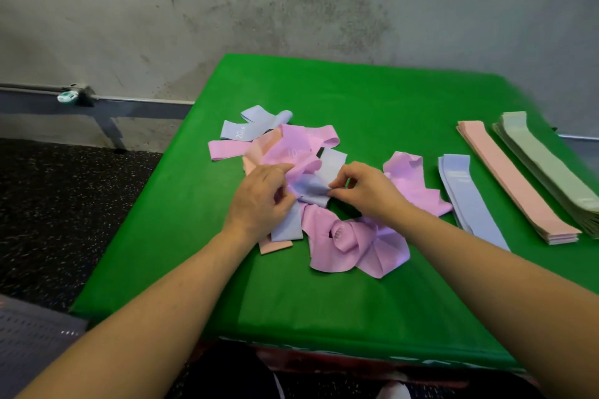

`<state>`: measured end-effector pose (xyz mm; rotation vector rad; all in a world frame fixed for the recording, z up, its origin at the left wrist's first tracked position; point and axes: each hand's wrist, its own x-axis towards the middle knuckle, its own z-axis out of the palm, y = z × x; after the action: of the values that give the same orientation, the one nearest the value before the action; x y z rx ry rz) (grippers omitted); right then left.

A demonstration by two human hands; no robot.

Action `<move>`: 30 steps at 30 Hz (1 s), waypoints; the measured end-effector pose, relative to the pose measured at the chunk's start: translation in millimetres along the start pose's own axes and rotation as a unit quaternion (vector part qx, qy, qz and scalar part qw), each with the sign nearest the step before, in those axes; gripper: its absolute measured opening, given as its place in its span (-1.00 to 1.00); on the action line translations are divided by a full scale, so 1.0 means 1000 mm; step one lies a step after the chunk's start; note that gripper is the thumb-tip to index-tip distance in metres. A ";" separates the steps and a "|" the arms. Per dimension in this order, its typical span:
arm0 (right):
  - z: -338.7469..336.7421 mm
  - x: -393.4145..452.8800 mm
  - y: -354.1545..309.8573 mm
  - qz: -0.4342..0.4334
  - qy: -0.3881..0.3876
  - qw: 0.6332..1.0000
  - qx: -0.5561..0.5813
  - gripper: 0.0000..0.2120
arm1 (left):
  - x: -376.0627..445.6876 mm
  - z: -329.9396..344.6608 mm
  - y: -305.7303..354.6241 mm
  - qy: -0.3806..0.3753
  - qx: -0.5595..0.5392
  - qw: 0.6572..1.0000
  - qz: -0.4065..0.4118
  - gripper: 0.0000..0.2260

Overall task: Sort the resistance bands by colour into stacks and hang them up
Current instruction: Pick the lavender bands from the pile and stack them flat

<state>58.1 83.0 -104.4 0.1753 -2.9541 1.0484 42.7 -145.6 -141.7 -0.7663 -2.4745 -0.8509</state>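
Note:
A loose heap of resistance bands (340, 236) in pink, lilac-blue and peach lies in the middle of the green table (324, 301). My left hand (259, 197) and my right hand (369, 191) meet over the heap, both pinching one crumpled lilac-blue band (309, 189) between thumb and fingers. To the right lie three sorted stacks side by side: lilac-blue bands (470, 201), peach bands (515, 181) and pale green bands (551, 172).
The table stands against a grey concrete wall (291, 10). Dark speckled floor (64, 204) lies to the left, with a metal rail (97, 97) along the wall and a grey perforated panel (29, 343) at the lower left.

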 end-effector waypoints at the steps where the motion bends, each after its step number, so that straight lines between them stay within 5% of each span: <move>1: -0.003 -0.004 0.000 -0.004 -0.005 1.000 -0.006 -0.79 | 0.000 0.001 -0.001 -0.003 0.000 1.000 -0.004 -0.73; 9: -0.018 -0.032 -0.008 -0.098 0.007 0.994 0.045 -0.85 | 0.000 0.005 -0.004 -0.005 -0.002 0.998 0.065 -0.63; 12: -0.019 -0.043 -0.014 -0.049 -0.023 0.984 0.168 -0.90 | 0.002 0.007 -0.007 0.013 0.001 0.997 0.077 -0.73; 18: -0.012 -0.051 -0.020 0.068 0.055 0.957 0.278 -0.94 | 0.000 0.005 -0.003 -0.010 0.012 0.998 0.066 -0.74; 21: -0.010 -0.049 -0.017 0.112 0.023 0.975 0.188 -0.88 | -0.001 0.006 -0.001 -0.026 0.021 0.997 0.073 -0.77; 25: -0.021 -0.052 -0.025 0.046 -0.002 0.998 0.031 -0.71 | -0.002 0.007 -0.002 -0.030 0.032 0.995 0.091 -0.75; 30: -0.032 -0.056 -0.028 0.043 -0.009 0.999 -0.002 -0.73 | -0.002 0.011 -0.008 -0.003 0.035 0.992 0.125 -0.74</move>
<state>116.0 87.4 -64.2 0.0595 -3.0041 1.0540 37.2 -144.6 -154.0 -1.0276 -2.3365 -0.6666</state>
